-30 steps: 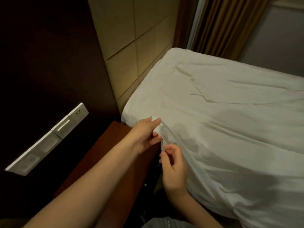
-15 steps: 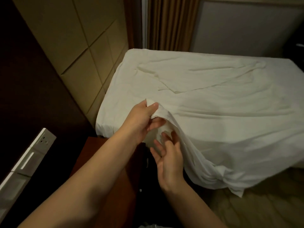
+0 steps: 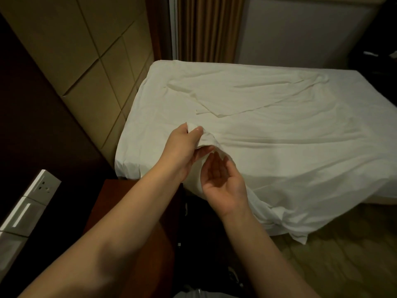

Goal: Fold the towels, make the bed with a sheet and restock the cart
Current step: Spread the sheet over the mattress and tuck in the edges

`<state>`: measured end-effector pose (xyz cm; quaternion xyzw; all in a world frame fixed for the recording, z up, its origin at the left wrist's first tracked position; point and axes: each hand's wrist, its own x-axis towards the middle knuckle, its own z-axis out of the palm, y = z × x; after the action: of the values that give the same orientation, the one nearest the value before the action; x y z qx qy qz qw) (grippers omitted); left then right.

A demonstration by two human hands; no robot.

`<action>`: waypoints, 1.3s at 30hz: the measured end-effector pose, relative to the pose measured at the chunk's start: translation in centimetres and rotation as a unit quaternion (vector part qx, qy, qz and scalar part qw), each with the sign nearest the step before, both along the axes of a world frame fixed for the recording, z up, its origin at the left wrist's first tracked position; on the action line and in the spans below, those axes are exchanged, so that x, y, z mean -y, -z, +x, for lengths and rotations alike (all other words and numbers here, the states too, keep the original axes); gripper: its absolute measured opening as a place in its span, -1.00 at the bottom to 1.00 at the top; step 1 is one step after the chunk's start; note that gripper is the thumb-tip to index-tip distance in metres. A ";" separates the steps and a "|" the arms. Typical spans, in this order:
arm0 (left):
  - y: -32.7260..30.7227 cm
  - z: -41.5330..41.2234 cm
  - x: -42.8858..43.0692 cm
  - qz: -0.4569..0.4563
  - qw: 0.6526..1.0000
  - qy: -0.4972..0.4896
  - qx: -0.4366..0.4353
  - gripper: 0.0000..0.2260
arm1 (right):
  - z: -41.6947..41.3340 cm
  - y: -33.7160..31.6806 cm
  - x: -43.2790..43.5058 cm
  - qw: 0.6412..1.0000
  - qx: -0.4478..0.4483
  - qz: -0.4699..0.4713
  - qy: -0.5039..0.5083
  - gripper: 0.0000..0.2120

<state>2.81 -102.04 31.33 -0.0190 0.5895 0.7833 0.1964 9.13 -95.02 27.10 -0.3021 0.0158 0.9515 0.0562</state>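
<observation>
Fig.: white sheet (image 3: 279, 151) spread over the bed (image 3: 129, 168), near edge hanging off the side. Our L hand (image 3: 182, 151) pinches a raised fold of the edge btwn thumb & fingers. Our R hand (image 3: 223, 186) lies palm-up just below, fingers relaxed, gripping nothing. Wall switch panel (image 3: 32, 201), left: markings too small to read.

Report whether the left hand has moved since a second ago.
Yes. The left hand, gripping the sheet, has lifted up and away from the nightstand edge.
</observation>
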 end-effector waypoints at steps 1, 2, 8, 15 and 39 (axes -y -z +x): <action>-0.1 0.0 0.0 0.004 1.000 -0.004 0.001 -0.85 | -0.1 -0.1 -0.1 1.000 -0.004 -0.006 0.005 -0.82; -0.1 0.0 0.0 0.007 1.000 -0.006 0.001 -0.84 | -0.1 -0.2 -0.2 1.000 -0.005 -0.008 0.011 -0.81; -0.4 -0.3 0.0 0.010 0.999 -0.030 -0.002 -0.84 | 1.2 -0.8 -0.6 0.999 0.037 0.033 -0.009 -0.88; 0.2 -0.2 -0.3 -0.039 0.999 -0.016 -0.019 -0.86 | 1.2 1.0 -0.3 0.991 0.104 0.077 -0.040 -0.89; 0.5 -1.1 0.7 -0.045 0.998 -0.040 0.001 -0.85 | -0.7 5.3 -1.1 0.986 0.151 0.026 -0.060 -0.91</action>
<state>1.69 -102.77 30.86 -0.0525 0.6227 0.7632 0.1641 8.41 -93.92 21.83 -0.4411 -0.0353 0.8967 0.0087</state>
